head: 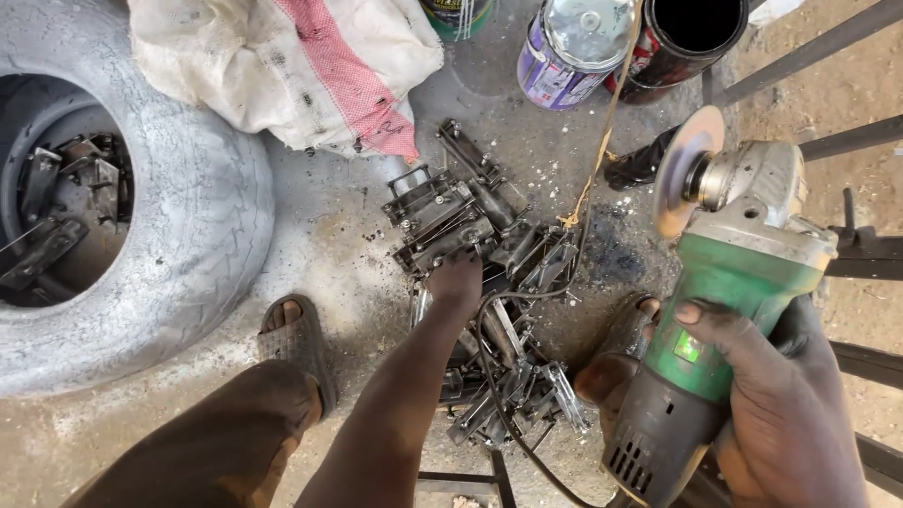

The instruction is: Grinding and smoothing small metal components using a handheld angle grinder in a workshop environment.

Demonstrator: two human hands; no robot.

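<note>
Left hand [458,280] reaching into pile of metal brackets [489,282], grip not discernible, right hand [771,395] clasped around green angle grinder [724,282], tyre [141,198] far left.

The person's arms are bare, with no sleeve in view on either one. The left hand [456,282] and the right hand [771,395] are ungloved and look dusty and grimy, with short, dirt-marked fingernails. A brown trouser leg [207,442] covers the left knee, its cloth dusty and worn. Each foot wears an open slide sandal: the left sandal [299,343] has a wide, ribbed, greyish-brown strap, and the right sandal [632,320] is similar and partly hidden.
</note>
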